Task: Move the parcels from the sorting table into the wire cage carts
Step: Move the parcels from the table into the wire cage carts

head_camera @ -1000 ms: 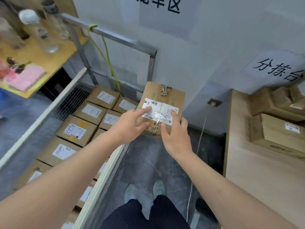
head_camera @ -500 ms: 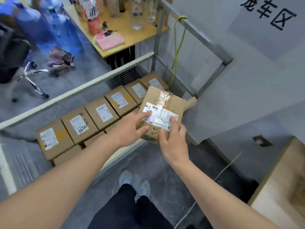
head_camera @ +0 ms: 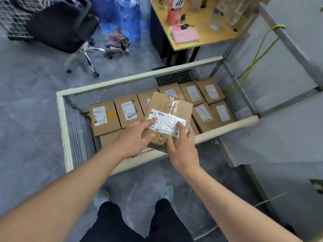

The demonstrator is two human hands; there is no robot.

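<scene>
Holding one parcel (head_camera: 168, 117) in both hands over the near rail of the cart (head_camera: 63, 126): left hand (head_camera: 134, 138) gripping its left edge with index finger on the label, right hand (head_camera: 181, 145) clasping the near right corner. Brown cardboard box, tilted, white barcode label with handwriting, clear tape down the middle, near edge scuffed. Below it, labelled boxes (head_camera: 128, 112) lie flat in rows on the cart floor

A taped cardboard parcel (head_camera: 170, 113) with a white label tilts between both hands' fingers (head_camera: 151, 121) above the box-lined wire cage cart (head_camera: 65, 130).
</scene>
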